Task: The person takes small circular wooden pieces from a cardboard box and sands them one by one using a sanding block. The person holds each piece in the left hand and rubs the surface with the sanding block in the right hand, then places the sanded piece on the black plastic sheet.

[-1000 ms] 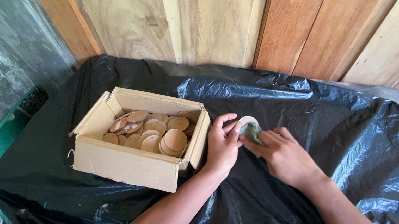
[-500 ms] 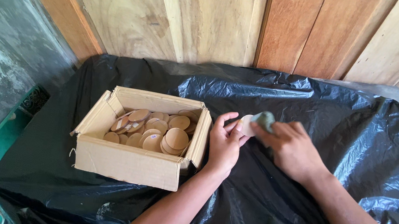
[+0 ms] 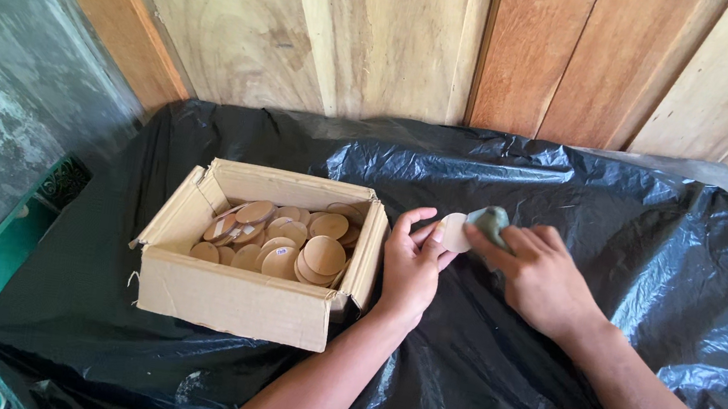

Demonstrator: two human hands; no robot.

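1. The round wooden disc (image 3: 453,231) sits pinched at the fingertips of the left hand (image 3: 409,267), just beyond that hand and touching the grey-green rubbing pad (image 3: 488,221) that the right hand (image 3: 538,277) presses against it.
2. The left hand is closed narrowly on the disc by its edge; the right hand is curled around the pad, fingers bunched over it.
3. To do this rubbing well, I judge the disc's rim should stay gripped at opposite points so the face lies bare, with the pad drawn flat across it under light, even pressure.
4. The disc's broad pale face tilts up toward the camera and a little toward the right hand. Being round, it has no long axis in its face; its thin axis runs roughly toward the viewer.
5. Just to the left of the left hand, touching its heel or nearly so, stands an open cardboard box (image 3: 234,299) holding many similar wooden discs (image 3: 291,244), stacked and overlapping.
6. Beneath both hands spreads crinkled black plastic sheeting (image 3: 631,216); beyond them rises a wooden plank wall (image 3: 361,31).
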